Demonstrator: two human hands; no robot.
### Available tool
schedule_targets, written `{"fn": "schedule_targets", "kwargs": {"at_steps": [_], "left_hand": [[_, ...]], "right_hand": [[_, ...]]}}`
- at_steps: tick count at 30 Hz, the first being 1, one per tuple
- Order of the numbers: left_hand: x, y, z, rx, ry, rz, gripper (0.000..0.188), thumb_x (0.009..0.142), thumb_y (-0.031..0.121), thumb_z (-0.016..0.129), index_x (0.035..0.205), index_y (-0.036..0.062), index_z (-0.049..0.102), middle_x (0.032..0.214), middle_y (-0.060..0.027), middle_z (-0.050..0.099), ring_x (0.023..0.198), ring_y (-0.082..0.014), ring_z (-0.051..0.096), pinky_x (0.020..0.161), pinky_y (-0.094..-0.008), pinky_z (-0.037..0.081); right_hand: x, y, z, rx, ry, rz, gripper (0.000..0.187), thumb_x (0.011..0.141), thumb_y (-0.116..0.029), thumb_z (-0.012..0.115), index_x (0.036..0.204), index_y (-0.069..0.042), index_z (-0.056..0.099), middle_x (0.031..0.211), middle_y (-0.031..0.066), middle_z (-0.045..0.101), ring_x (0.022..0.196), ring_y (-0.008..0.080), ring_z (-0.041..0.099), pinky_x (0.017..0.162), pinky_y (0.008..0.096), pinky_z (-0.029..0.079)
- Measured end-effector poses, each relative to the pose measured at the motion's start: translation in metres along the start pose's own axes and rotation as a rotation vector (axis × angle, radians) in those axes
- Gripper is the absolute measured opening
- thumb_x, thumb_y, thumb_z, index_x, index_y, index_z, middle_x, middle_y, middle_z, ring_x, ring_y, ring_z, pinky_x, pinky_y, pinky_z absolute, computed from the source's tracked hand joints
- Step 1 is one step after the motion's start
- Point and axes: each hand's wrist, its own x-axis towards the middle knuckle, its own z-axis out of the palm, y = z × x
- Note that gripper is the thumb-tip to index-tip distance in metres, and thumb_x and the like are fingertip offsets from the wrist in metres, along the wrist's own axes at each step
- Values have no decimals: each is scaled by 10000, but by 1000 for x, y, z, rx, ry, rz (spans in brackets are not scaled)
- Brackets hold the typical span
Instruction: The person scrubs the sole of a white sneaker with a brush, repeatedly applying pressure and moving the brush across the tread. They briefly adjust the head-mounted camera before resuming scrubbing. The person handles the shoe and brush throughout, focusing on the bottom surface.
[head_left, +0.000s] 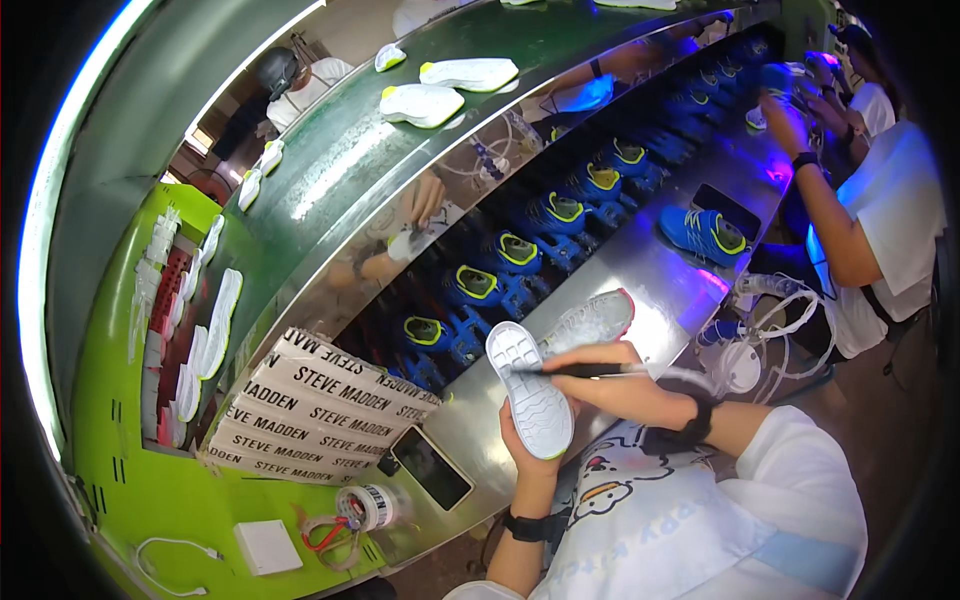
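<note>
A white shoe sole (537, 420) with a grooved inner face is tilted up toward me, gripped at its lower end by my left hand (533, 458). My right hand (630, 390) is closed around a slim, dark-handled brush (590, 369). Its dark tip meets the middle of the sole; whether the pale tube behind the hand joins the brush, I cannot tell. Just beyond the sole, a translucent grey sole (585, 320) with a pink-red edge lies on the metal bench (470, 400).
Blue shoes (518, 252) with yellow-green collars stand in a row beyond the bench. More white soles (468, 74) lie on the green conveyor (330, 150). A printed carton (310, 410), a phone (432, 468) and a tape roll (368, 507) are at left. A co-worker (890, 200) works at right.
</note>
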Motion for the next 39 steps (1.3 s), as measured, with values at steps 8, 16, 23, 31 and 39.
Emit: {"fn": "schedule_targets", "kwargs": {"at_steps": [8, 16, 23, 31, 39], "left_hand": [[9, 1, -4, -96, -56, 135, 617, 883, 427, 497, 1343, 27, 403, 1236, -148, 516, 1086, -299, 525, 980, -425, 430], [19, 21, 5, -167, -232, -144, 738, 858, 492, 477, 1324, -72, 382, 1114, -227, 565, 979, -326, 591, 874, -416, 493], [26, 41, 25, 94, -287, -321, 619, 851, 361, 509, 1287, -73, 451, 1179, -228, 592, 1021, -333, 618, 894, -393, 502], [8, 55, 87, 703, -120, -409, 393, 878, 204, 550, 1171, -58, 566, 1051, -164, 655, 923, -244, 654, 836, -334, 521], [36, 64, 78, 873, -60, -675, 360, 873, 233, 621, 1067, -70, 619, 956, -153, 675, 801, -220, 675, 754, -340, 555]], "right_hand": [[-9, 17, 14, -85, -112, -234, 182, 840, -147, 650, 943, 0, 683, 877, 90, 702, 846, 149, 657, 782, 272, 509], [-9, -3, -2, 16, -480, 159, 215, 937, -182, 550, 947, -17, 689, 741, 53, 673, 641, 93, 641, 583, 216, 507], [-2, -5, -18, -113, -589, -440, 133, 871, -86, 562, 864, 18, 644, 793, 91, 640, 742, 177, 627, 671, 279, 486], [-11, -29, -33, -275, -804, -329, 131, 890, -81, 557, 907, 27, 628, 915, 124, 621, 799, 232, 620, 711, 319, 485], [-14, -19, -71, -388, -677, -351, 132, 878, -101, 588, 900, 8, 660, 946, 117, 645, 859, 230, 632, 777, 323, 496]]}}
